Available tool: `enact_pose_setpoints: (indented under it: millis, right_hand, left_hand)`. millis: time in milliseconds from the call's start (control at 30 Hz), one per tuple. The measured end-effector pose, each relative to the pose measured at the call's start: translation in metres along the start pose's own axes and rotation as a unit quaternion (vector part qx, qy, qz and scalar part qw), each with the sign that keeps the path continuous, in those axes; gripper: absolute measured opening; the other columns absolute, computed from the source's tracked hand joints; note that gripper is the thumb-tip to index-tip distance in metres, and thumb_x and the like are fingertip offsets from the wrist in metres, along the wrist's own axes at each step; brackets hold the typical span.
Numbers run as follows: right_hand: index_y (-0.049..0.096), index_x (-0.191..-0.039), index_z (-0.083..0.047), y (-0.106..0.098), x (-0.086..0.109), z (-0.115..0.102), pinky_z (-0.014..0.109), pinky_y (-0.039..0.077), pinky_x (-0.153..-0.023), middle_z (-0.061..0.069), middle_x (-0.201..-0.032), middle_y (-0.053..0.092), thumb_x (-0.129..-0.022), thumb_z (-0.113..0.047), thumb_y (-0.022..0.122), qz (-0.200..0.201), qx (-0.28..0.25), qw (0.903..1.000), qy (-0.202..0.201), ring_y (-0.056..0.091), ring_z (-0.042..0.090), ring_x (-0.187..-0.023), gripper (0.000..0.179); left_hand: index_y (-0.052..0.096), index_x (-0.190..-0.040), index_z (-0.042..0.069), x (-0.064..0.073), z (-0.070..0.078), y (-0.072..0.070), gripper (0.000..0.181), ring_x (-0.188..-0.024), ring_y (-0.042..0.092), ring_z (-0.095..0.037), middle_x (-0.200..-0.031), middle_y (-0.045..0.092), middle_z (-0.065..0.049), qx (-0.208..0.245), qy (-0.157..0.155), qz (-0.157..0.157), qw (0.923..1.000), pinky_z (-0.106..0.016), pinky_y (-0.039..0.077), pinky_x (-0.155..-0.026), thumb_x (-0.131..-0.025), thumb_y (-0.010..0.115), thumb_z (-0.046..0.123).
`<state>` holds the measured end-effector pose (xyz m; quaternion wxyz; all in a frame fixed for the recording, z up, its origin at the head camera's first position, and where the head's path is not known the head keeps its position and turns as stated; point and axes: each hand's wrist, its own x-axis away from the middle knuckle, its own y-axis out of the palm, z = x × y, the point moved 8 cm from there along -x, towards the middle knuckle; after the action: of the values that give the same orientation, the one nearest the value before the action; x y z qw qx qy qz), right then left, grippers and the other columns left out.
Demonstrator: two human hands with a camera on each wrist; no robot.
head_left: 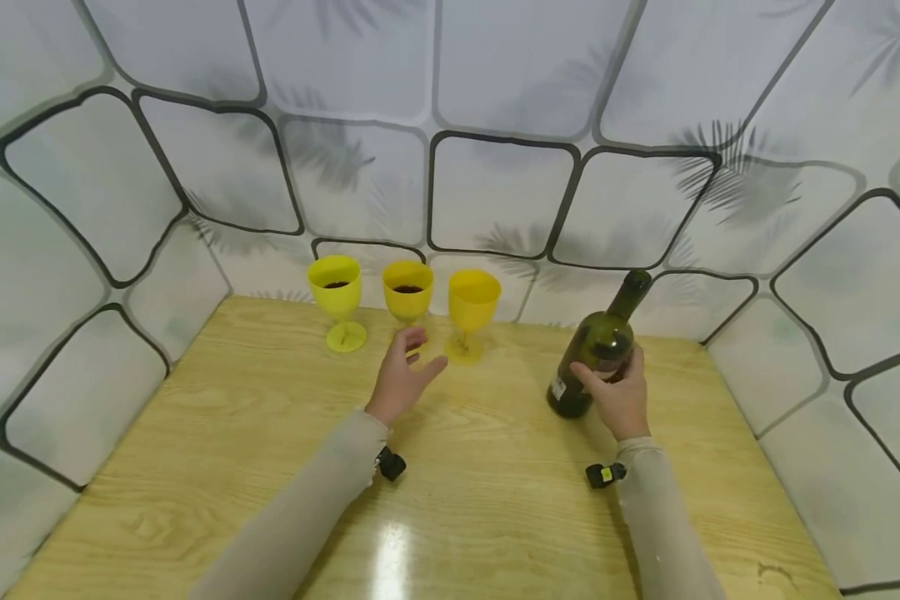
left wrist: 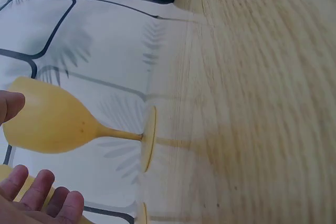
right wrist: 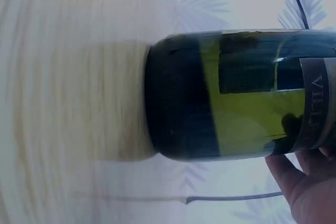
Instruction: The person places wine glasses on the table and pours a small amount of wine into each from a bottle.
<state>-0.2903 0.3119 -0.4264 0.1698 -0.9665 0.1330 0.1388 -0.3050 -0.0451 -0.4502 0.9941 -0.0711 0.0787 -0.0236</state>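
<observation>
My right hand point(head_left: 621, 396) grips a dark green wine bottle point(head_left: 598, 350) round its body, neck up; the label point(right wrist: 317, 98) partly shows in the right wrist view. I cannot tell whether its base touches the table. My left hand point(head_left: 407, 375), fingers loosely bent and holding nothing, is in front of the middle yellow goblet point(head_left: 407, 292), partly hiding its stem. Dark liquid shows in that goblet and in the left goblet point(head_left: 335, 287). To the right stands another goblet point(head_left: 474, 300), with no liquid visible; the left wrist view shows this goblet point(left wrist: 58, 116) sideways.
The light wooden table point(head_left: 480, 500) carries everything. A patterned backdrop point(head_left: 502, 192) rises close behind the goblets and along both sides. Each wrist wears a small black camera, one on the left point(head_left: 391, 463) and one on the right point(head_left: 604, 475).
</observation>
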Motion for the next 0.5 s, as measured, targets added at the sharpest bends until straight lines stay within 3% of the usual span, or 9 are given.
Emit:
enact_pose_setpoints:
  millis: [233, 500]
  right_hand:
    - [0.048, -0.149, -0.012, -0.005, -0.003, 0.009, 0.016, 0.049, -0.086, 0.005, -0.125, 0.060, -0.090, -0.014, 0.082, -0.001, -0.042, 0.9990, 0.016, 0.058, 0.012, -0.111, 0.067]
    - [0.047, -0.149, -0.013, -0.001, -0.004, 0.012, 0.017, 0.049, -0.090, 0.013, -0.131, 0.061, -0.093, -0.015, 0.079, -0.010, -0.054, 0.9981, 0.027, 0.058, 0.018, -0.116, 0.065]
  left_hand:
    - [0.037, -0.153, 0.002, -0.015, 0.013, 0.023, 0.073, -0.142, 0.040, -0.039, -0.151, 0.044, -0.016, -0.038, 0.021, 0.016, 0.9989, -0.049, 0.037, -0.118, -0.096, 0.077, 0.022]
    - [0.018, -0.164, 0.009, -0.035, 0.013, 0.041, 0.098, -0.146, 0.038, -0.033, -0.161, 0.034, -0.016, -0.034, -0.036, 0.022, 0.9985, -0.049, 0.037, -0.119, -0.093, 0.079, 0.038]
